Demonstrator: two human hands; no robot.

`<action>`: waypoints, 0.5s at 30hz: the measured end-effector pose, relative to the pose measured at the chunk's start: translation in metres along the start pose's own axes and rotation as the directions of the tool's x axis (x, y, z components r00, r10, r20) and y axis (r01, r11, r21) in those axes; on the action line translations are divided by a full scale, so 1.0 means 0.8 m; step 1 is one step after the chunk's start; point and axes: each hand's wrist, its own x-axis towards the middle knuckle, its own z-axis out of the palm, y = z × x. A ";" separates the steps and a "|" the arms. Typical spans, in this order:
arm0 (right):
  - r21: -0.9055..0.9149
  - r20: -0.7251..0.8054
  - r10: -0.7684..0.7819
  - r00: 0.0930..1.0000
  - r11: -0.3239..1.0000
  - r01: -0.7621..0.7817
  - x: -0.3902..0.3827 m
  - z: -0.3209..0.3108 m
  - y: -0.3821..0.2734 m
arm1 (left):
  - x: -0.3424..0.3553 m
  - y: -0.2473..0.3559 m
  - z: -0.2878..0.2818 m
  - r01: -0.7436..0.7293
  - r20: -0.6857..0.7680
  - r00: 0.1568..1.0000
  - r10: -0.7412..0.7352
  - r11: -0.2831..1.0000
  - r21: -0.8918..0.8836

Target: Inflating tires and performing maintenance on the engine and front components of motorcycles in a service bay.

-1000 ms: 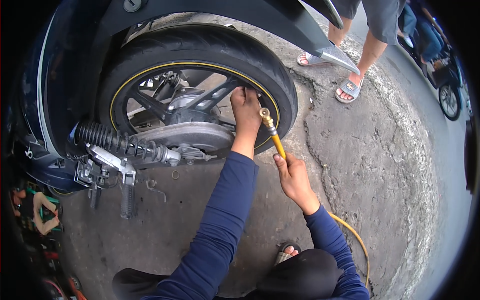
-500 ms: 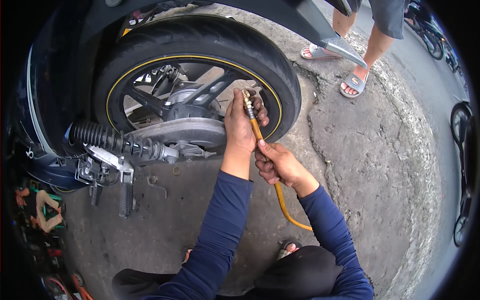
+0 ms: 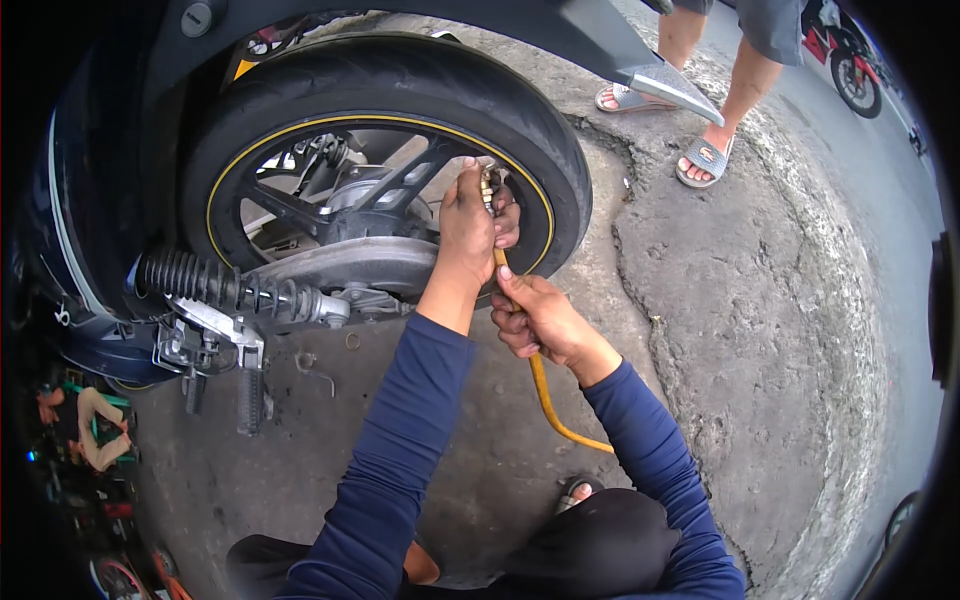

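Observation:
My left hand [image 3: 468, 225] is closed round the brass air chuck [image 3: 487, 190] inside the wheel's rim [image 3: 547, 220], by the spokes; whether it touches a valve is hidden. My right hand [image 3: 535, 320] grips the yellow hose [image 3: 555, 415] just below, thumb along it. The black tyre [image 3: 420, 75] with a yellow rim stripe belongs to a dark motorcycle. A silver cover plate [image 3: 355, 260], the coil shock absorber [image 3: 210, 270] and a footpeg [image 3: 250, 395] lie left of my hands.
Another person's sandaled foot [image 3: 707, 162] stands at the upper right on cracked concrete [image 3: 740, 320]. A red motorcycle [image 3: 835, 55] is on the road beyond. A seated person [image 3: 95, 430] shows at the lower left. Small metal parts [image 3: 315, 370] lie on the ground.
The hose end has moved up and left into the wheel opening. My left hand took hold of its fitting. My right hand shifted left along with the hose. Road traffic changed.

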 end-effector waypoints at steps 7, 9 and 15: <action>0.007 0.007 -0.007 1.000 1.000 0.007 0.001 0.003 0.000 | 0.002 0.006 0.001 0.006 0.053 0.999 -0.011 0.997 0.078; -0.003 -0.040 -0.034 0.999 0.999 0.034 0.000 0.006 0.000 | 0.001 0.006 -0.003 -0.049 0.126 0.992 0.031 0.988 0.146; 0.080 -0.010 -0.103 0.995 0.991 0.103 0.005 -0.003 0.013 | 0.006 -0.005 -0.001 -0.177 0.134 0.981 0.138 0.923 0.341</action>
